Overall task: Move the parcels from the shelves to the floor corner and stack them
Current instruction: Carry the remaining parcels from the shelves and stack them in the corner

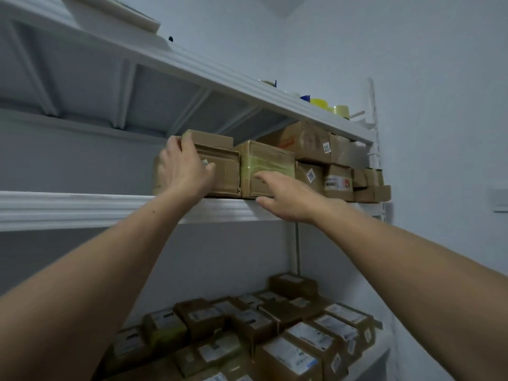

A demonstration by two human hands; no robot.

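A row of brown cardboard parcels stands on the middle white shelf (82, 207). My left hand (182, 169) grips the leftmost parcel (225, 171), fingers curled over its top left corner and thumb on its labelled front. My right hand (286, 198) reaches with straight fingers to the lower front of the neighbouring parcel (266, 163), which is wrapped in yellowish tape; whether it touches is unclear. More parcels (310, 149) are stacked further right on the same shelf.
The lower shelf carries several labelled parcels (275, 331) packed close together. The top shelf (220, 75) holds yellow tape rolls (319, 103) and a flat white board. A grey wall closes the right side, with a switch plate (499, 199).
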